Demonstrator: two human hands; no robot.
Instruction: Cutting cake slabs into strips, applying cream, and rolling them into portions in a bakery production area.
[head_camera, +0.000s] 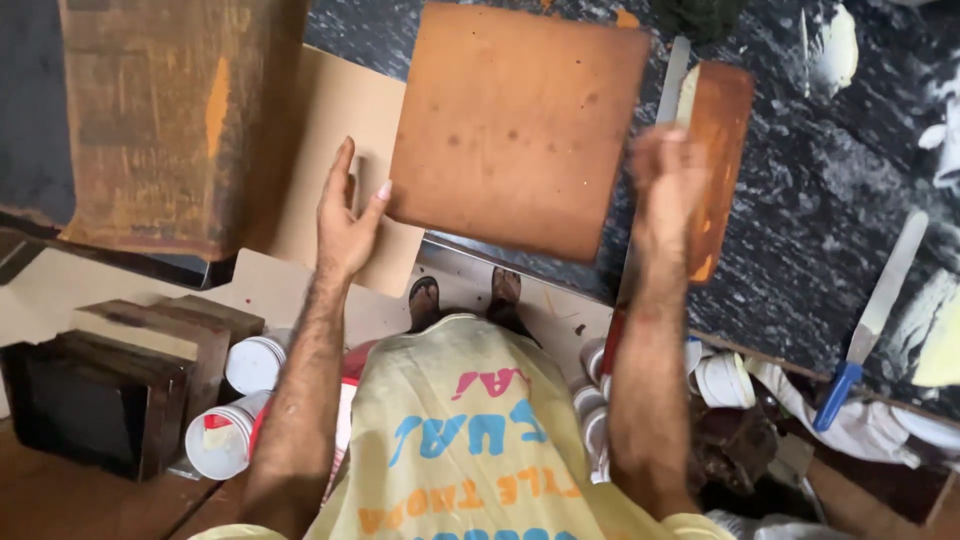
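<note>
A square reddish-brown tile (520, 125) lies tilted on the dark marbled worktop (800, 190). My left hand (347, 215) is flat and open, its fingers touching the tile's lower left edge. My right hand (668, 180) is blurred and raised at the tile's right side, fingers curled, in front of a long metal spatula (672, 80) and a narrow brown board (722, 140). Whether it grips the spatula I cannot tell.
A worn wooden frame (170, 110) rests at the top left over a beige card sheet (330, 130). A blue-handled spatula (870, 320) lies at the right. White paint tubs (225, 435) and dark wooden boxes (110, 390) stand on the floor by my feet.
</note>
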